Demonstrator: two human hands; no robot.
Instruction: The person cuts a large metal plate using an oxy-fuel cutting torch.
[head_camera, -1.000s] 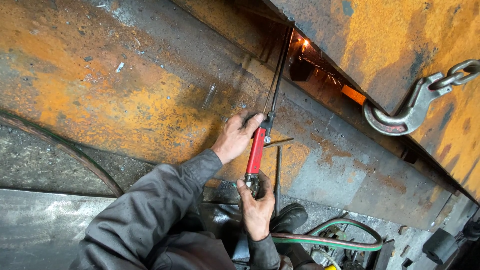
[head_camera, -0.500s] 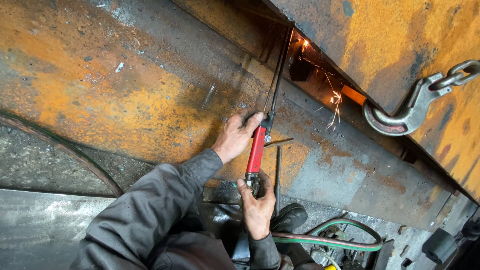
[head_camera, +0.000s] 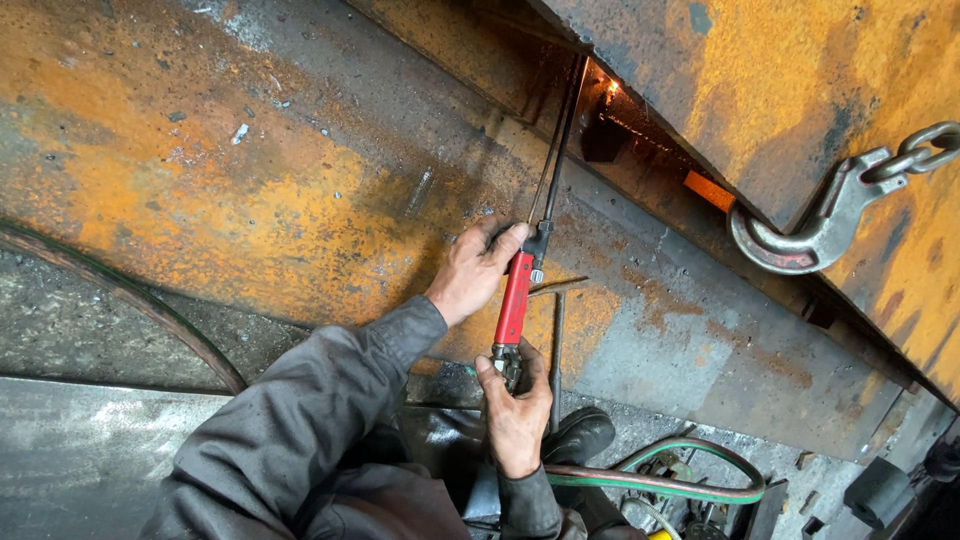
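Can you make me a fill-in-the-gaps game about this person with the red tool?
1. The torch has a handle coloured ____.
2. The left hand grips the torch at its ____ end.
3. The right hand holds the end where the ____ join.
4. The hook hangs from a ____.

Missing words: red; upper; hoses; chain

No packages, labels, signs or screens are visible anywhere in the view, from twelve o'clock round to six. None can be made out on the surfaces or objects in sight. At five o'clock, the lower right corner is dark and cluttered, and nothing of the kind can be distinguished there.
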